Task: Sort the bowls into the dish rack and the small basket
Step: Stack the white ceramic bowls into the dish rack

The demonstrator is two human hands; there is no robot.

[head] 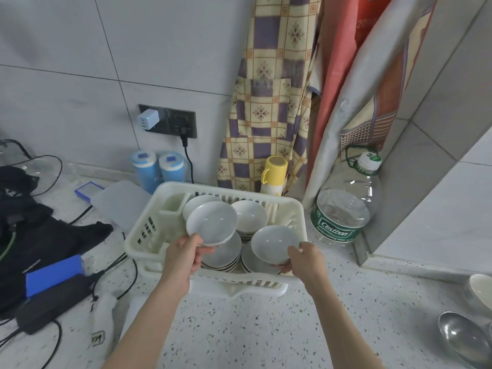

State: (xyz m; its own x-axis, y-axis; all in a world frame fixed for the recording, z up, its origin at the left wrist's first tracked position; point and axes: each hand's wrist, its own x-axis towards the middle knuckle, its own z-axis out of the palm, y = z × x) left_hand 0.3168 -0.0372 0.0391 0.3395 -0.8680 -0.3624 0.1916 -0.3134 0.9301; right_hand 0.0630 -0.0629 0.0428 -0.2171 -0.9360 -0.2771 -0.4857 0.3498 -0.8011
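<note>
A cream plastic dish rack [138, 235] stands on the speckled counter, filled with stacks of white bowls [249, 214]. My left hand [183, 255] grips the near rim of one white bowl [213, 222], tilted above the rack's left stack. My right hand [306, 258] holds a second white bowl [274, 243] by its right rim, over the right front stack. Both bowls hang slightly above the bowls beneath them. No small basket is in view.
A large Cestbon water bottle [343, 209] stands right of the rack. A yellow-capped flask [274, 174] and two blue canisters [157, 169] stand behind it. Black cables, a blue pack [53, 274] and dark cloth lie left. A metal ladle [463, 339] and another bowl [482, 288] lie at right.
</note>
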